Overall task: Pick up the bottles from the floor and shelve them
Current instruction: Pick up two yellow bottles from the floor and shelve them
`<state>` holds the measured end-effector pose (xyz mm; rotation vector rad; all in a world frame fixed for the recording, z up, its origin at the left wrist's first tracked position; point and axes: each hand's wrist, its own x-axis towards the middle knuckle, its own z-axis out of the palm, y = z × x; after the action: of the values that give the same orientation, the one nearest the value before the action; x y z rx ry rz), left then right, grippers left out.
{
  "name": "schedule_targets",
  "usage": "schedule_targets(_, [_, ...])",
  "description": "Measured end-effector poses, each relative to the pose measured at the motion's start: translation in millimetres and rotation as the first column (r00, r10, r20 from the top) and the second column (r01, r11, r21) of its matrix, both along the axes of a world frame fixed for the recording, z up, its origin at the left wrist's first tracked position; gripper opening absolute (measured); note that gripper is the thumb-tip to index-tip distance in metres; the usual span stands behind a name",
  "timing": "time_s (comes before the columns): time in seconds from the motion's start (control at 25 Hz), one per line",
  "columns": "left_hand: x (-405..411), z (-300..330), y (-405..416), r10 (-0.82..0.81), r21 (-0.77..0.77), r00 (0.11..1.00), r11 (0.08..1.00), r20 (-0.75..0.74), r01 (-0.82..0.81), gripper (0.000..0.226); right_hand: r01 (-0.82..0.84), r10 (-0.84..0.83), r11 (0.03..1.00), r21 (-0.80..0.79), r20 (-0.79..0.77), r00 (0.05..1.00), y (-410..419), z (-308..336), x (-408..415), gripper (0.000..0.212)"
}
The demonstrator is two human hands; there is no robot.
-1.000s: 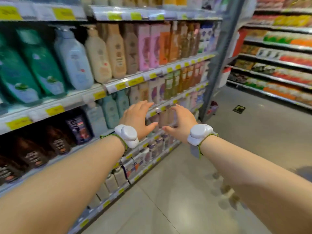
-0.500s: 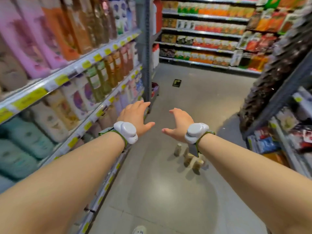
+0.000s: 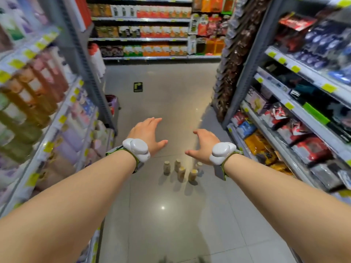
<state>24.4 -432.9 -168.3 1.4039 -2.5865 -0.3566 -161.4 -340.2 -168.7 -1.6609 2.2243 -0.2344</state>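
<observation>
Standing bottles (image 3: 181,170) on the floor (image 3: 171,215), both hands empty.

shop aisle | stocked shelves (image 3: 296,111) both sides | yellow price tags (image 3: 295,69)

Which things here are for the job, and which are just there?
For the job:
- bottles standing on the floor
- left hand, open
- right hand, open
- left shelves of bottles, probably

Just there:
- snack packets
- arrow sticker
</observation>
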Motion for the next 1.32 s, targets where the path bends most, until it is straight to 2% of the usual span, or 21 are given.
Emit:
schedule_targets(0.2, [-54, -17, -29, -0.094, 0.076, 0.996, 0.993, 0.007, 0.093, 0.076, 0.109, -0.11, 0.993, 0.053, 0.016, 0.994, -22, -16, -46, 0.083])
schedule_targets(0.4, [-104, -43, -69, -0.109, 0.11, 0.992, 0.989, 0.067, 0.101, 0.075, 0.115, -0.123, 0.986, 0.117, 0.06, 0.991, -69, -45, -92, 0.082])
schedule_targets(0.6, [-159, -58, -135, -0.028, 0.195, 0.987, 0.981, 0.161, -0.004, 0.076, 0.078, -0.101, 0.98, 0.183, 0.121, 0.987, -131, -67, -153, 0.08])
schedule_targets(0.8, [-206, -69, -180, 0.028, 0.251, 0.984, 0.965, 0.173, -0.072, 0.075, 0.062, -0.092, 0.968, 0.244, 0.113, 0.989, -182, -80, -212, 0.08])
schedule_targets(1.08, [-211, -112, -217, -0.027, 0.38, 0.975, 0.923, 0.218, -0.06, 0.075, 0.139, -0.184, 0.917, 0.373, 0.088, 0.979, -213, -117, -228, 0.078])
schedule_targets(1.32, [-196, -157, -248, -0.141, 0.481, 0.957, 0.877, 0.252, 0.002, 0.075, 0.274, -0.38, 0.851, 0.448, 0.165, 0.91, -217, -163, -211, 0.08])
